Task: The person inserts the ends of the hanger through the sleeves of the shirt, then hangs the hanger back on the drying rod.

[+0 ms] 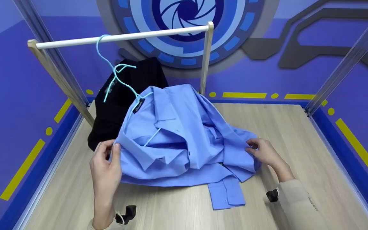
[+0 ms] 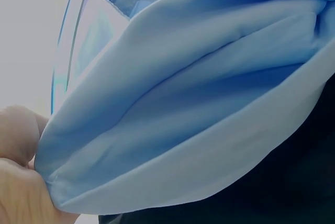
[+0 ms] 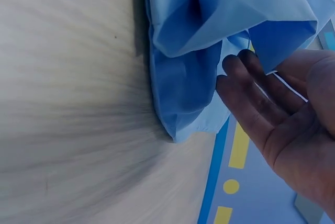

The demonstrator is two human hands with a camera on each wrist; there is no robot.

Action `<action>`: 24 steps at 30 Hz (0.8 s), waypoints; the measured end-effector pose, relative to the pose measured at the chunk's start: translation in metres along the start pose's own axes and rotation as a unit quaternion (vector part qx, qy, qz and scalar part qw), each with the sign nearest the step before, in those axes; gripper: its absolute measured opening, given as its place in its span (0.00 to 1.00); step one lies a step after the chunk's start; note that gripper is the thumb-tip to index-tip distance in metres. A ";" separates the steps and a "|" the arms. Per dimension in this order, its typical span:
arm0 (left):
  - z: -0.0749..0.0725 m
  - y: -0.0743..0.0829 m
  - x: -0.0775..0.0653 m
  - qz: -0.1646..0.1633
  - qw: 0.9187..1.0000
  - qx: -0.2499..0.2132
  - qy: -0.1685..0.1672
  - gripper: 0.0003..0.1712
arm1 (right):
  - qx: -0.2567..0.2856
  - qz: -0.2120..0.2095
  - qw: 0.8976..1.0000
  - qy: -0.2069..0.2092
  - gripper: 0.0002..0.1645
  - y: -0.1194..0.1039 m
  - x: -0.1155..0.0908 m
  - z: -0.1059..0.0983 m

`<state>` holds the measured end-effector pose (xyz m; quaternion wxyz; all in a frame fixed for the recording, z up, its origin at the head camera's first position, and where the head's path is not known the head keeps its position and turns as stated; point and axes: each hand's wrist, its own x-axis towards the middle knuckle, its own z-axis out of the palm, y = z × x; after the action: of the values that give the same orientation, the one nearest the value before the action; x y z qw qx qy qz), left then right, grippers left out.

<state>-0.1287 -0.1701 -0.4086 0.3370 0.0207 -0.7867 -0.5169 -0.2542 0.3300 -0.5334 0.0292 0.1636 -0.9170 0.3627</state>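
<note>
A blue collared shirt (image 1: 200,127) lies bunched across the middle of the table, its cuff (image 1: 227,193) spread toward the front. My left hand (image 1: 105,166) pinches the shirt's left edge between thumb and fingers; in the left wrist view the cloth (image 2: 172,103) stretches away from that grip. At the shirt's right side, my right hand (image 1: 265,153) pinches a fold between thumb and forefinger, while its other fingers (image 3: 251,98) are loosely bent. Inside the shirt's neck sits a light-blue hanger (image 1: 128,86), partly hidden by cloth. A dark label (image 1: 138,106) shows at the collar.
Behind stands a rack with a white rail (image 1: 123,36) and wooden posts (image 1: 206,60). Another light-blue hanger (image 1: 98,48) hooks over the rail, by a black garment (image 1: 113,121) at the back left. Blue panels with yellow marks surround the wooden tabletop (image 1: 299,134).
</note>
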 end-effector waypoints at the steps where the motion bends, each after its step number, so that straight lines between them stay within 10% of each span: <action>1: 0.000 0.000 0.000 -0.001 1.000 -0.002 0.002 0.06 | 0.001 0.001 1.000 -0.002 0.08 0.000 0.000 0.000; 24: -0.005 0.012 0.001 -0.006 0.999 -0.028 0.027 0.07 | 0.048 0.000 0.998 -0.035 0.11 -0.017 0.001 -0.004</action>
<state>-0.1229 -0.1685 -0.3974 0.3558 0.0298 -0.7622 -0.5399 -0.2503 0.3208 -0.5193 -0.0107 0.1774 -0.8990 0.4004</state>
